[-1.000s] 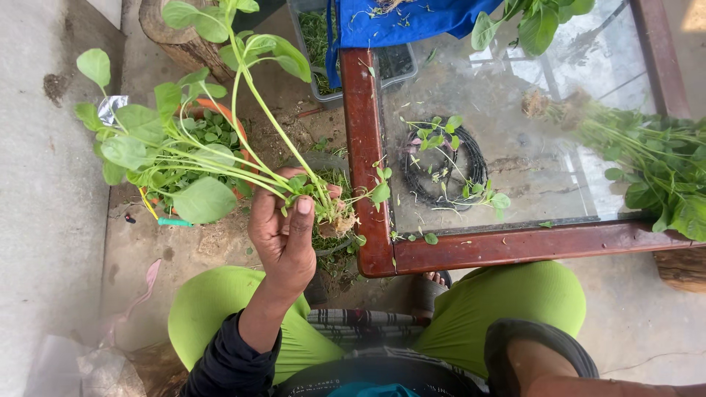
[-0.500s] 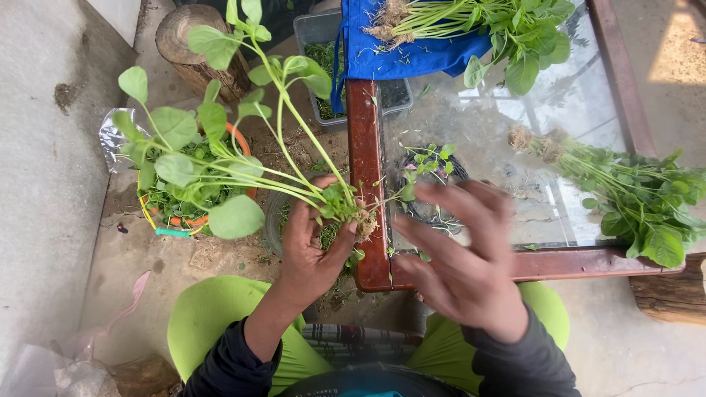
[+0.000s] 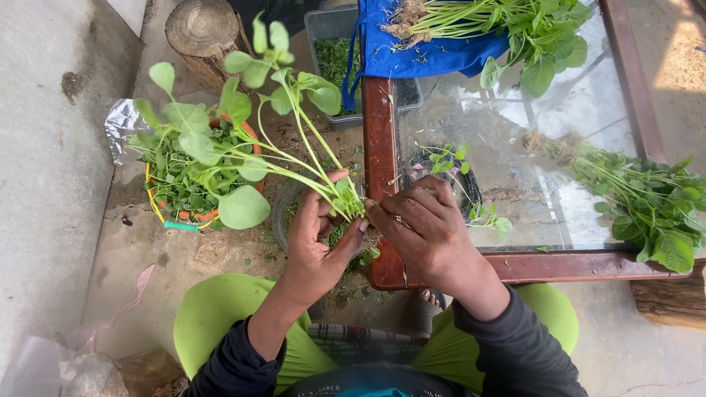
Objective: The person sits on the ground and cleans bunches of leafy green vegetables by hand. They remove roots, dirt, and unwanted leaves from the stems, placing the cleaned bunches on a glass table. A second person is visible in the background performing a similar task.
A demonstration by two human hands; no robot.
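Fingers (image 3: 346,237) of the left hand (image 3: 315,246) were curled tight around a bunch of leafy green stems (image 3: 294,158), and its leaves reached out to the far left. Far left on the ground stood an orange basket (image 3: 193,215) full of greens. Just right of the left hand, the right hand (image 3: 426,231) pinched the bottom end of the bunch. Both hands were near the table's red-brown wooden edge (image 3: 379,147). More greens (image 3: 647,202) lay at the right on the glass top.

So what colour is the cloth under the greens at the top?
Blue cloth, clearest in the head view.
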